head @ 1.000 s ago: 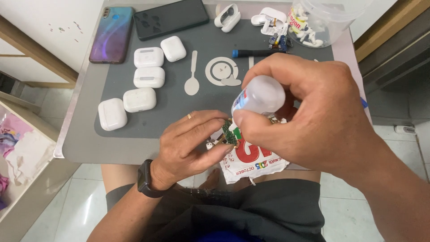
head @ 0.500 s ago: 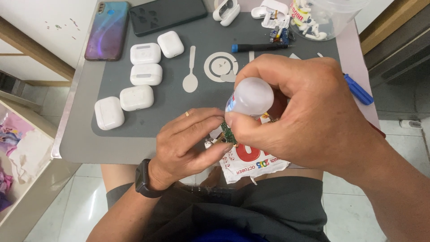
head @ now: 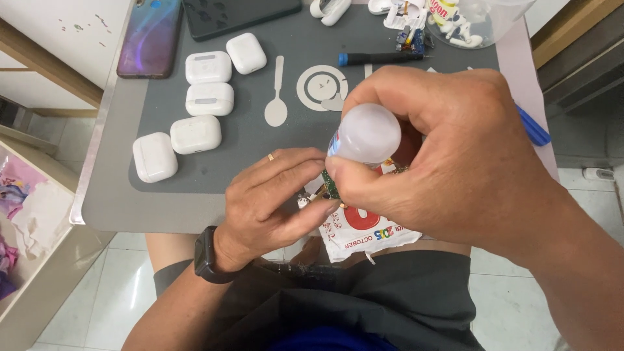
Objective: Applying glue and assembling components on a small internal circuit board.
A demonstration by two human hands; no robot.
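My right hand (head: pixel 448 162) grips a small translucent white squeeze bottle (head: pixel 367 133), tipped nozzle-down over the table's front edge. My left hand (head: pixel 273 198), with a ring and a black wrist band, pinches a tiny green circuit board (head: pixel 330 185) right under the bottle's tip. Both hands meet above a white printed paper (head: pixel 364 234) with red marks that hangs over the edge. The bottle's nozzle is hidden behind my fingers.
A grey work mat (head: pixel 247 130) carries several white earbud cases (head: pixel 195 133), a white spoon-shaped tool (head: pixel 277 107) and a round printed mark (head: pixel 320 86). Two phones (head: pixel 149 39) lie at the back left; a blue-handled screwdriver (head: pixel 377 58), a blue tool (head: pixel 533 127) and small parts (head: pixel 416 26) at the back right.
The view has drifted slightly; the bottle and my right hand sit a little lower and nearer the circuit board. My left hand keeps its pinch.
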